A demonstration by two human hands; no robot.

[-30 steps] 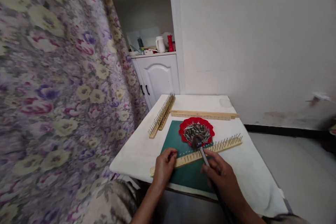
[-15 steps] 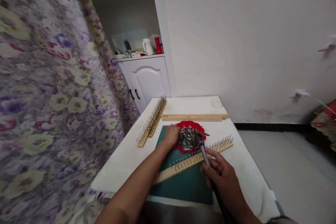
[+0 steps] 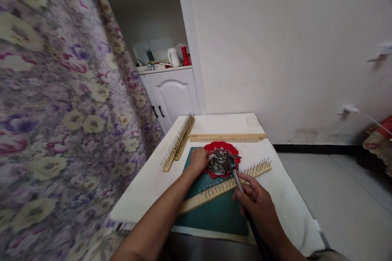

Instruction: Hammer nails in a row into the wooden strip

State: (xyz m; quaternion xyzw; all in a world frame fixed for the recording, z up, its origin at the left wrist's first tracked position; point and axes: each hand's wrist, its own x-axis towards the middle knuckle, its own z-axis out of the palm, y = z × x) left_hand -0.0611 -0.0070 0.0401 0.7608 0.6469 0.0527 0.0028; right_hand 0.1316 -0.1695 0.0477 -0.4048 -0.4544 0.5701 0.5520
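My right hand (image 3: 255, 197) is closed around a hammer (image 3: 237, 180) with a metal shaft and dark grip. Its head lies over the right side of a red scalloped dish (image 3: 222, 145) heaped with loose nails (image 3: 218, 162). At the dish's left rim is my left hand (image 3: 199, 160), its fingers curled; the fingertips are partly hidden, so what they pinch is unclear. A wooden strip (image 3: 196, 202) studded with upright nails along most of its length lies slantwise in front of the dish, partly on a green mat (image 3: 214, 220). Bare holes show at its left end.
Two nail-studded strips (image 3: 179, 142) lie side by side at the table's left. Behind the dish, more wooden strips (image 3: 226, 138) lie crosswise on the white table (image 3: 143, 195). A floral curtain (image 3: 73, 130) hangs close on the left; a white cabinet (image 3: 174, 94) stands beyond.
The view has tilted slightly. My left hand has shifted a little at the dish's rim, and the hammer stays over the nails in my right hand.
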